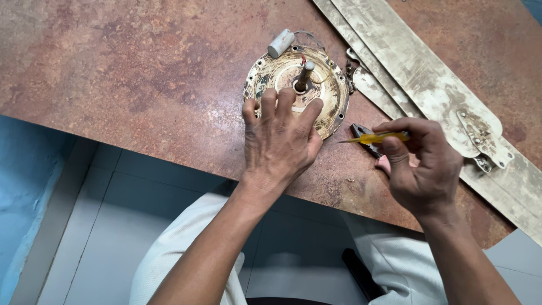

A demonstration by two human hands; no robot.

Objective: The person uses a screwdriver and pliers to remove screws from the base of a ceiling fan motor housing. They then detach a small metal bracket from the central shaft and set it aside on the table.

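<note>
Rust-brown and mottled, a worn tabletop [141,73] fills the far half of the view, its near edge running above a pale tiled floor [147,214] and a blue wall [28,181] at the left. A person seated at the table, in light trousers [186,254], works on a grimy round fan motor housing [296,85] lying flat on the surface, its short shaft [304,76] standing upright from the centre hole.

The left hand [279,147] rests on the near rim of the housing, fingers spread over the disc and pressing it down rather than closing around anything. The right hand [423,169], just right of the disc and clear of it, pinches a slim yellow-handled screwdriver [375,137] between thumb and fingers, closed firmly on the handle. The tool lies almost level, long axis running left to right, its metal tip pointing left toward the housing's near-right edge, where small holes dot the rim. A narrow gap separates tip from disc; the right hand is the one carrying the tool, while the left is the one already on the housing.

Beneath the screwdriver a pair of pliers [364,138] lies on the table, partly hidden by the right hand. A white cylindrical capacitor [280,43] sits at the far edge of the housing, joined to it by thin wires. Dusty, off-white fan blades [418,79] with metal brackets stretch diagonally from the far centre to the near right.
</note>
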